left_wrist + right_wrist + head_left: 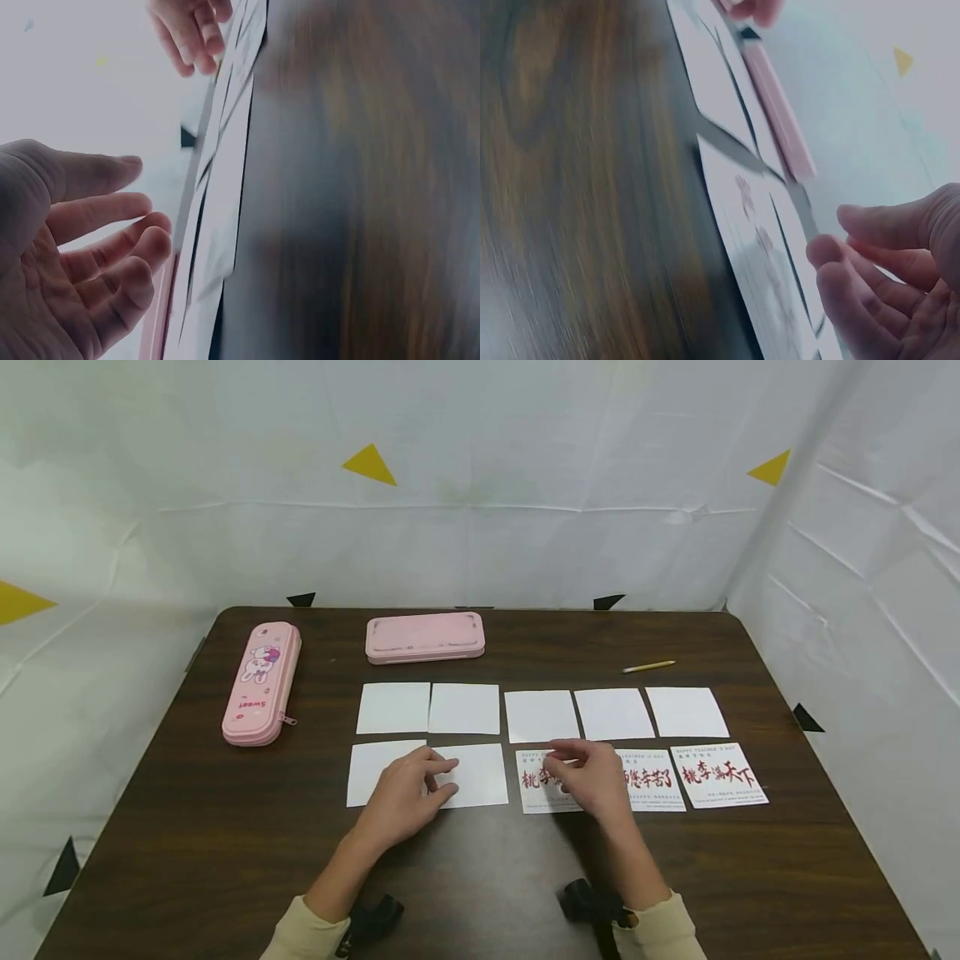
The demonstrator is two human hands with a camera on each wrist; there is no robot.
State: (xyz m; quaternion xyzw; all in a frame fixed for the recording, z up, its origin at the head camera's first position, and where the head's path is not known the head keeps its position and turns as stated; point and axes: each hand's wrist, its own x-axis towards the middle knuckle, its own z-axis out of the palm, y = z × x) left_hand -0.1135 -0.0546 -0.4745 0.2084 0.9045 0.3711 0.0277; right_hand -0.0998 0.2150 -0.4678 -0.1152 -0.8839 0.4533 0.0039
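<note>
Over the front row of cards, my left hand (408, 789) hovers with loosely bent fingers and holds nothing. Beneath it lie two blank white cards (480, 777). My right hand (596, 774) is raised above the cards printed in red characters, its thumb apart from the fingertips in the right wrist view, with nothing between them. It partly hides the left printed card (531, 783) and the middle printed card (654, 781). Farther right, a third printed card (718, 775) lies flat. Behind this row runs another of blank white cards (465, 710).
A pink pencil case (262, 681) with a rabbit picture lies at the table's left. Another pink case (425, 637) rests near the back edge. A short yellow pencil (648, 667) lies behind the cards on the right. White sheeting (525, 552) surrounds the dark wooden table (225, 860).
</note>
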